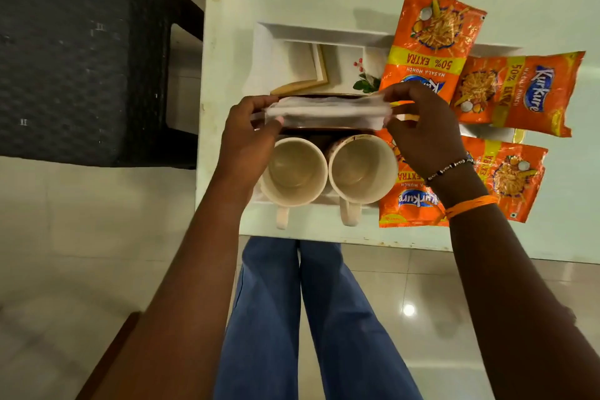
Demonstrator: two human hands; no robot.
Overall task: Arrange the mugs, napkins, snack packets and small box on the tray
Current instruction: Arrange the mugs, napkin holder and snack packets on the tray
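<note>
A white rectangular tray [263, 52] lies on the white table. Two cream mugs stand side by side at its near edge, one on the left [293, 172] and one on the right [362, 169], handles toward me. Above them I hold a stack of white napkins [328, 107] flat between my left hand [250, 130] and my right hand [422, 127], over a dark object that is mostly hidden. A small white and tan box [311, 70] lies at the tray's far left. Three orange snack packets rest on the right: one at the far side [431, 39], one at the right [519, 91], one near [506, 175].
The table's near edge [357, 239] runs just below the mugs. A black woven chair [81, 52] stands left of the table. My legs in blue jeans are below, on a glossy tiled floor [65, 221].
</note>
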